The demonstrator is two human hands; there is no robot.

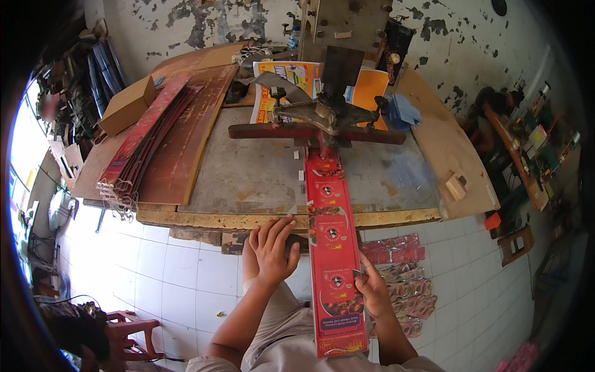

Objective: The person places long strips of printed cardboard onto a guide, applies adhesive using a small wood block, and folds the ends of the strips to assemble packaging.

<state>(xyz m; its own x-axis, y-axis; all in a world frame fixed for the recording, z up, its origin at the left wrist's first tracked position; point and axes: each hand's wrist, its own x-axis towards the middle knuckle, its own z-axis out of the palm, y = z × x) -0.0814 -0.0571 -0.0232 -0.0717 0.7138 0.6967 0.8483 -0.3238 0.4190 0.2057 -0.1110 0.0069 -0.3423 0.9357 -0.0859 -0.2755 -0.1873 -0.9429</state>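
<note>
A long red printed strip of card point(333, 248) runs from under the metal press head point(325, 118) over the table's front edge and down to my lap. My right hand point(374, 291) pinches the strip's right edge, thumb on top; the fingers underneath are partly hidden. Left of the strip, my left hand point(273, 248) is open at the table edge, fingers stretched forward and holding nothing. The press has a dark red crossbar point(266, 131) lying across the strip's far end. Two small pale pieces point(302, 175) stick to the worktop beside the strip.
A stack of red strips point(145, 136) lies on a brown board at the left, with a cardboard box point(128, 105) behind. A wooden block point(457, 185) sits at the right. Red and brown printed sheets point(403, 291) cover floor tiles below; a red stool point(133, 335) stands lower left.
</note>
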